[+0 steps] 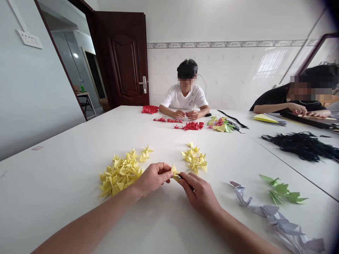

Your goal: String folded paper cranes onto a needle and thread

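Note:
A small folded yellow paper crane [174, 170] is pinched between the thumb and fingers of my left hand [155, 179]. My right hand [200, 192] is closed around a thin dark tool [180, 176], whose tip meets the crane; most of the tool is hidden by my fingers, so its kind is unclear. Close to my left hand lies a large pile of yellow paper cranes [119, 174]. Beyond my right hand sits a smaller group of yellow cranes [195, 158].
Green paper cranes [284, 192] and a string of pale grey cranes [275, 218] lie at right. Farther back are black cords [304, 144], red cranes [193, 125] and mixed coloured cranes [222, 124]. Two people [185, 95] work across the white table [66, 158].

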The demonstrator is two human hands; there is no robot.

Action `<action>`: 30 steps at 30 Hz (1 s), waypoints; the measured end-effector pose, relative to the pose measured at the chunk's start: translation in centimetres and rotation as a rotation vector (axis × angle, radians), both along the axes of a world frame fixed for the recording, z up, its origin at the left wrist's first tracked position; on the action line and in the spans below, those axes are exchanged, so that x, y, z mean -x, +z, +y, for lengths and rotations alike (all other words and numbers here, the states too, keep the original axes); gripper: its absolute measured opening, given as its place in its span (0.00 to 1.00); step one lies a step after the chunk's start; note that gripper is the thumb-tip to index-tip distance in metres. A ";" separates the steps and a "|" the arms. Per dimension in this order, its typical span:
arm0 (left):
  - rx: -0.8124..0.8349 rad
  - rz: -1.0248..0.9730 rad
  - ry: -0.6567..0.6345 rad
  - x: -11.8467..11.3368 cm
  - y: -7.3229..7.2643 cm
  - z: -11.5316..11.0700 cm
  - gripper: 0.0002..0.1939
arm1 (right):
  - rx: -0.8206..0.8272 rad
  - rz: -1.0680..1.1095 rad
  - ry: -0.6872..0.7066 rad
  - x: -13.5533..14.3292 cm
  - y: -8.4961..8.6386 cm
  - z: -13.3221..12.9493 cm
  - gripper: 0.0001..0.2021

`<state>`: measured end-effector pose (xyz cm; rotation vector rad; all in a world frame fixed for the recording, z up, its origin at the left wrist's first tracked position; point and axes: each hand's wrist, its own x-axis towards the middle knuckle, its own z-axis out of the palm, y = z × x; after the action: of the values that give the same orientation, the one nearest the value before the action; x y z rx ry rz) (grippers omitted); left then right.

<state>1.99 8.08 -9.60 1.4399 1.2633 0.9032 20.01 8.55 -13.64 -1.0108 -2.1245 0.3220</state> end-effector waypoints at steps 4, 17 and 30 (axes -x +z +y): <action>-0.019 -0.002 -0.003 0.0 -0.1 0.1 0.07 | 0.005 -0.004 -0.002 -0.1 -0.1 0.1 0.15; -0.027 -0.042 -0.017 0.0 0.0 0.1 0.05 | -0.004 0.026 -0.023 -0.1 -0.2 0.1 0.16; -0.072 -0.052 -0.048 0.0 -0.5 0.4 0.05 | -0.014 -0.027 -0.043 -0.1 -0.3 0.3 0.15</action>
<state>1.96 8.44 -10.13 1.4879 1.1639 0.9562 20.13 8.85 -13.89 -1.0573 -2.1230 0.2732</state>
